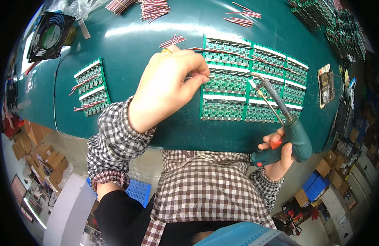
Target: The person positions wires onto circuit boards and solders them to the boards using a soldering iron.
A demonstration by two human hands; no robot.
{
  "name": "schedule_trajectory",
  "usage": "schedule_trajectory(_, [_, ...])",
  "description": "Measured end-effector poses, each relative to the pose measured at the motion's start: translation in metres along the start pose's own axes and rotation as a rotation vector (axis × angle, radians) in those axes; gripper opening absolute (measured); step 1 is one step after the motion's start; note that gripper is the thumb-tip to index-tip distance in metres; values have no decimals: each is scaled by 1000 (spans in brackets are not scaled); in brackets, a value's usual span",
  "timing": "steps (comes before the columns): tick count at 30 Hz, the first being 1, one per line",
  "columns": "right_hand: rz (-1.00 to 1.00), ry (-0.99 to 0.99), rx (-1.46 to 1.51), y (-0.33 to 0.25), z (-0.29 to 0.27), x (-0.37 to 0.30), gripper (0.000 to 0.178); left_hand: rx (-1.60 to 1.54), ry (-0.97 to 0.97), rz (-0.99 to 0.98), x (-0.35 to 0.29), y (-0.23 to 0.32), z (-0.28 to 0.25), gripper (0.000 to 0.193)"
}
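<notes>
Room along the near edge of the bench [132,53], a bare green strip in front of the circuit-board panel [224,108], and a wider open stretch from the left hand [165,80] out to a smaller panel [92,87] toward the left edge! Big panel lies flat, right of the bench's middle: green, packed with small parts, striped white, nine sections laid three by three, with loose wires [222,51] slung across its far row. Smaller panel shows two sections, two clusters of wires on it. And look, left grip at the big panel's left edge, thumb and forefinger pinching a thin wire [210,76]! Right hand [281,164] has its grip wrapped round the handle of one green soldering gun [301,139], tip at the middle row; touching or just above, can't tell. Two wire bundles [154,9] sit by the far edge, one fan [51,36] near the far left corner.
</notes>
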State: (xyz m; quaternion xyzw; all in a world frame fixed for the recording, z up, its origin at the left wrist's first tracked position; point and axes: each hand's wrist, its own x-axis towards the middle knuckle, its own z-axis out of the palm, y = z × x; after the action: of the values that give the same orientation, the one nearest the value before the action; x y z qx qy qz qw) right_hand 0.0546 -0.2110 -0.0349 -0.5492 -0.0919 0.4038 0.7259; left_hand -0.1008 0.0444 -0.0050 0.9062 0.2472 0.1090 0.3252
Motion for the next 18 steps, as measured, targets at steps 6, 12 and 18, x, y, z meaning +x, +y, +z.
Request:
schedule_trajectory(6, [-15, 13, -195, 2, 7, -5, 58, -59, 32, -128, -5, -7, 22, 5])
schedule_trajectory(12, [-59, -41, -289, 4, 8, -7, 56, -127, -11, -189, -5, -1, 28, 6])
schedule_trajectory(18, [-26, -92, -305, 6, 7, -6, 54, -52, 26, -212, -6, -7, 39, 8])
